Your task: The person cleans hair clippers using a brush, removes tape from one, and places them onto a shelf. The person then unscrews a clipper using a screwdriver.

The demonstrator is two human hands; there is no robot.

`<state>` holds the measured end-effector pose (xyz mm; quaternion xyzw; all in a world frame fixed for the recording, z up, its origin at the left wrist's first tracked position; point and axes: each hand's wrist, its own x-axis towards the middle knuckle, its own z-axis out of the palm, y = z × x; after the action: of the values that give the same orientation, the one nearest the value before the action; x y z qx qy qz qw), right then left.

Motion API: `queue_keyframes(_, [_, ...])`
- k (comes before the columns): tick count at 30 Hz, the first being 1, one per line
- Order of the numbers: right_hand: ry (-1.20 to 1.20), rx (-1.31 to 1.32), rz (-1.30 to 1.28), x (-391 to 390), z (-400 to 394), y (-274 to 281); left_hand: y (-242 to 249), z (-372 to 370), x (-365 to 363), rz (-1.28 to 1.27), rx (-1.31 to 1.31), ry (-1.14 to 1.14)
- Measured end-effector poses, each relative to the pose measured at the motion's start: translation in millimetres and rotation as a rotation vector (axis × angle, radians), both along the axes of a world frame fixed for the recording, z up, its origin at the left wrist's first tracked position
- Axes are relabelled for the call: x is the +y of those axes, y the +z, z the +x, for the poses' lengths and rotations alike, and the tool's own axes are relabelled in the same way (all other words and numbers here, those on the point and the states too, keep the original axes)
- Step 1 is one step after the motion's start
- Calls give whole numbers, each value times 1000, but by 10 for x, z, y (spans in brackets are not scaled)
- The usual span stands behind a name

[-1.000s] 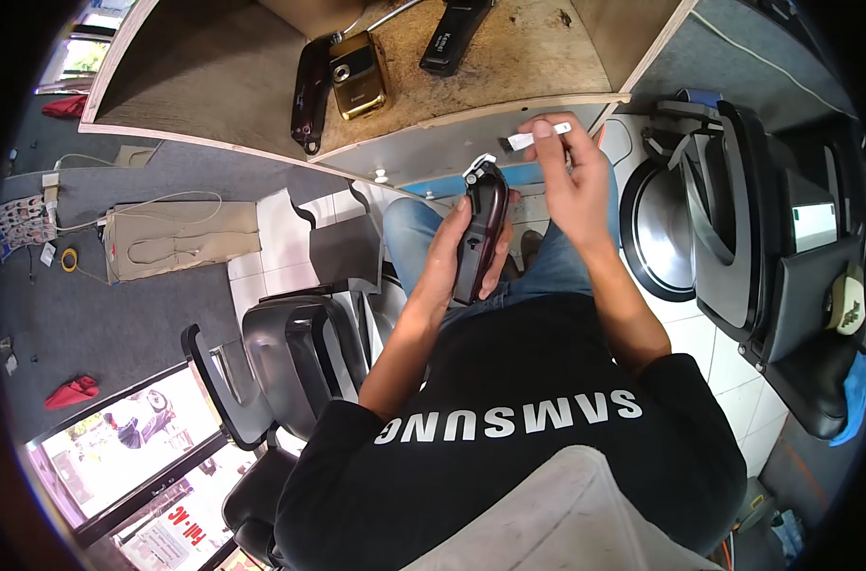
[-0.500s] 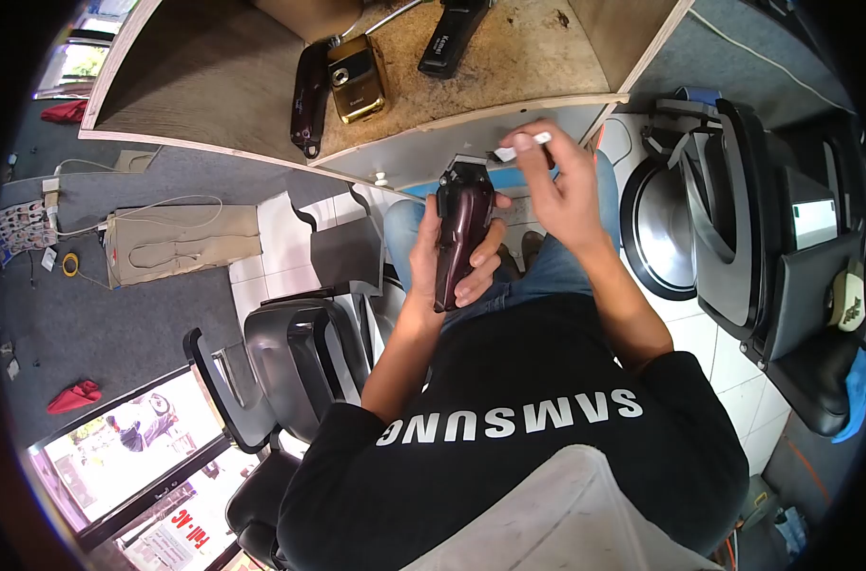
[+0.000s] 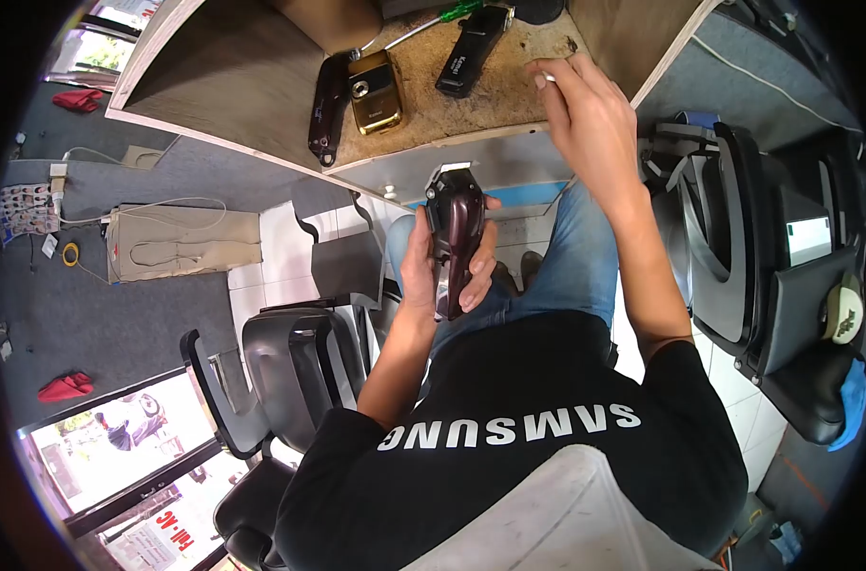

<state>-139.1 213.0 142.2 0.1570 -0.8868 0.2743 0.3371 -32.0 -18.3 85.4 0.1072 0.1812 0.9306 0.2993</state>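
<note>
My left hand (image 3: 417, 264) is wrapped round a dark maroon hair clipper (image 3: 458, 233), its metal blade end pointing up and away from me, over my lap. My right hand (image 3: 593, 124) is raised over the right part of the wooden shelf (image 3: 509, 112). Between its thumb and fingers sits a small white-handled brush (image 3: 548, 78), mostly hidden by the fingers. To the left of that hand a black trimmer (image 3: 467, 59) lies on the shelf. Further left are a gold shaver (image 3: 375, 95) and another dark maroon clipper (image 3: 327, 114).
A screwdriver with a green handle (image 3: 462, 10) lies at the back of the shelf. Black chairs stand to my left (image 3: 295, 366) and right (image 3: 737, 238). A flattened cardboard piece (image 3: 181, 262) and a red cloth (image 3: 67, 386) are at the left.
My right hand has moved from beside the clipper's blade, up and to the right, over the shelf, with the small brush. My left hand still holds the clipper, slightly shifted as the view moved.
</note>
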Motion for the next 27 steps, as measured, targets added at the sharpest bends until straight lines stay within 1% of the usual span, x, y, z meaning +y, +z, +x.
queue_keyframes(2, [-57, -32, 172, 38, -133, -69, 23, 1, -10, -35, 10, 14])
queue_keyframes(5, [-67, -58, 187, -50, -150, 4, 10, 70, -45, -106, 17, 30])
queue_keyframes(8, [41, -53, 90, -254, -157, 70, -68, 113, -53, -175, 36, 49])
queue_keyframes(10, [69, -76, 124, -382, -193, 39, -96, 135, -41, -228, 50, 72])
queue_keyframes(11, [94, -67, 126, -434, -235, 27, -136, 130, -49, -184, 49, 59])
queue_keyframes(13, [143, -59, 116, -522, -345, -15, -135, 155, -66, -222, 34, 72])
queue_keyframes(16, [172, 31, 195, -604, -461, -51, -181, 184, -80, -262, 22, 97])
queue_keyframes(19, [164, 54, 208, -616, -542, -87, -191, 204, -105, -333, 63, 122])
queue_keyframes(21, [148, 52, 169, -621, -537, -84, -175, 224, -122, -387, 86, 140])
queue_keyframes(27, [78, 26, 98, -597, -567, -149, -58, 216, -82, -553, 146, 301])
